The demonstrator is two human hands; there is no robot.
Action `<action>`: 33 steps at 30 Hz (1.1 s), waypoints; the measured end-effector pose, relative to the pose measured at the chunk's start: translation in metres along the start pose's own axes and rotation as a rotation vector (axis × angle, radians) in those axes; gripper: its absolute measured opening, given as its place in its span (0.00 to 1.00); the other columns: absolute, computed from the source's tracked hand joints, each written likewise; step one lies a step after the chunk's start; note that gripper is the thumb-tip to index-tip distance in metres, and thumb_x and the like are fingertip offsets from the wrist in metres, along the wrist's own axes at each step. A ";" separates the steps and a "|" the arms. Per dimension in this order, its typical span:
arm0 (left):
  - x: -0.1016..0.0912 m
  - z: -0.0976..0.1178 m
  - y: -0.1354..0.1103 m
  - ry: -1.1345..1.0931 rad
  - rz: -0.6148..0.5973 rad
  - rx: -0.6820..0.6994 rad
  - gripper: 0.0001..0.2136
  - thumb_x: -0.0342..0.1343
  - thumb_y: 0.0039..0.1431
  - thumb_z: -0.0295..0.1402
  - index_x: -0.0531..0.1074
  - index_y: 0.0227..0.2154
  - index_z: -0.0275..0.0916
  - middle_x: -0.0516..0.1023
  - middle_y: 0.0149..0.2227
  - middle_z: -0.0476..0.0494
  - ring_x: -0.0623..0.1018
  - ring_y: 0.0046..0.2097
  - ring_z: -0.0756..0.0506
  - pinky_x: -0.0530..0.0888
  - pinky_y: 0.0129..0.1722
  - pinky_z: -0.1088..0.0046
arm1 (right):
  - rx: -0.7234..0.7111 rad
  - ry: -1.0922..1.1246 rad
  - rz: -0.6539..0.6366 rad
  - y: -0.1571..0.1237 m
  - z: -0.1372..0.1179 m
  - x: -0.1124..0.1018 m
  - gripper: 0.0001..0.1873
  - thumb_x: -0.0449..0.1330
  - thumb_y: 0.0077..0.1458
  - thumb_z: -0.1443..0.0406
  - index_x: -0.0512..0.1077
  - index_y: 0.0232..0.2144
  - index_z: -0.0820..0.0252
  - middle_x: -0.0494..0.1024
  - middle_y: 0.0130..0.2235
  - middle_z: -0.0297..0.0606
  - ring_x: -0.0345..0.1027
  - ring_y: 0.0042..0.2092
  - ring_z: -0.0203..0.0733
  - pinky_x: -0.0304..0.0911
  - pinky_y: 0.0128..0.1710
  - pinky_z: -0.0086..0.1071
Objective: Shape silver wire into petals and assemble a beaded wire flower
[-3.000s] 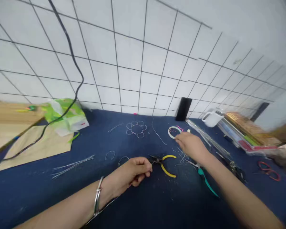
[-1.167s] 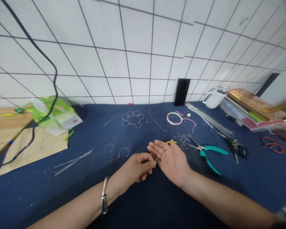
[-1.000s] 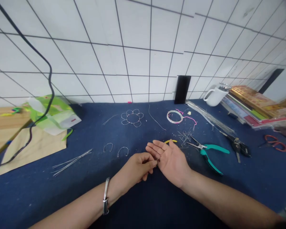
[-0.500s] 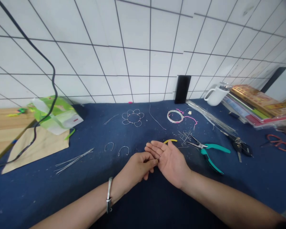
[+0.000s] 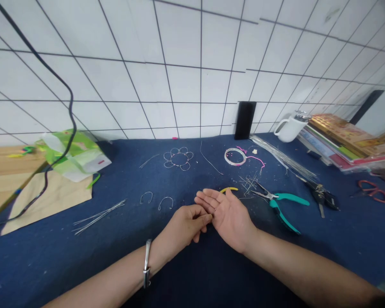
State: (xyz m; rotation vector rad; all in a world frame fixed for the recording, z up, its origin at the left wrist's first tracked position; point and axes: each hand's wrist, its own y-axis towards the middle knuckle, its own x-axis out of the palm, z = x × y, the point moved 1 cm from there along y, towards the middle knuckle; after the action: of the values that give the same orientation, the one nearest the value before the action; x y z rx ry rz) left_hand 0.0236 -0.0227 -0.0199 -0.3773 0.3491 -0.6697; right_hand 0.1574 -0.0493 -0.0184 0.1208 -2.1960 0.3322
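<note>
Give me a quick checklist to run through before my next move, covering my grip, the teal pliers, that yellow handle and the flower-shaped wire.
1. Left grip closed: ok, thumb pinched against the fingers.
2. What the left grip pinches: cannot tell, too small to make out.
3. Right grip free: ok, open and palm up beside the left.
4. Yellow handle in full view: not ok, partly hidden behind the right grip.
5. Teal pliers uncovered: ok, lying on the blue cloth with handles spread.
6. Flower-shaped wire apart from both hands: ok, lying farther back.
</note>
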 end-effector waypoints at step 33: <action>0.002 0.007 -0.002 0.046 0.031 0.021 0.12 0.48 0.55 0.38 0.65 0.21 0.36 0.63 0.13 0.55 0.61 0.15 0.56 0.57 0.17 0.81 | -0.005 -0.008 -0.021 -0.002 0.000 -0.001 0.25 0.41 0.59 0.52 0.66 0.44 0.65 0.68 0.51 0.48 0.58 0.55 0.45 0.43 0.58 0.41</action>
State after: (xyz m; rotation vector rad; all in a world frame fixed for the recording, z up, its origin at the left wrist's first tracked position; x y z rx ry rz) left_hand 0.0269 -0.0241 -0.0131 -0.3365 0.3909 -0.6519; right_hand 0.1586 -0.0510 -0.0184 0.1425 -2.2015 0.3145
